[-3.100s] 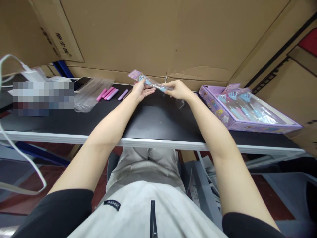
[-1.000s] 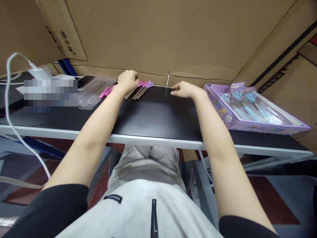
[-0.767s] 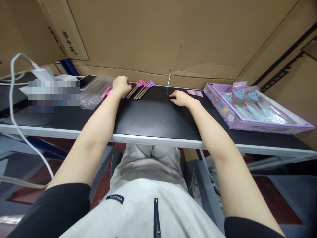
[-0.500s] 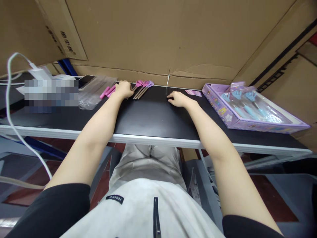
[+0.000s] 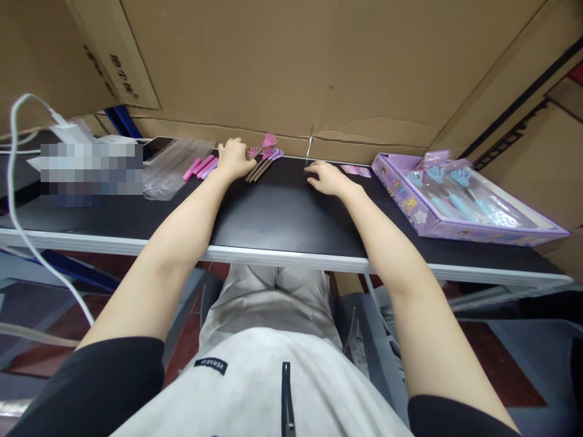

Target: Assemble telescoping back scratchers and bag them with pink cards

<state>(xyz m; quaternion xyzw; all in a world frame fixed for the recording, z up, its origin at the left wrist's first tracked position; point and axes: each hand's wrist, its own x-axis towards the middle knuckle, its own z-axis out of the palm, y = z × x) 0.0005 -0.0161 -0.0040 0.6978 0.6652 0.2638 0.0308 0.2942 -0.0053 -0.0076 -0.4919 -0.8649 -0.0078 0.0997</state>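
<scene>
From here, the fingers of the left hand [image 5: 234, 159] bend almost closed and seem to hold the pink claw [image 5: 269, 139], raised above the other claws [image 5: 276, 153]. A straight lift is good, because these can catch. The right hand [image 5: 324, 177] curves loosely, nothing visible inside. Farther: pink tubes [image 5: 192, 169] left, purple box [image 5: 464, 232] right.

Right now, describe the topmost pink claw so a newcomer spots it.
Find the brown cardboard wall behind the black table. At its foot, just right of the left hand, is a cluster of claw-headed sticks. The topmost pink claw shows highest, against the cardboard, above the other pink and purple heads.
</scene>
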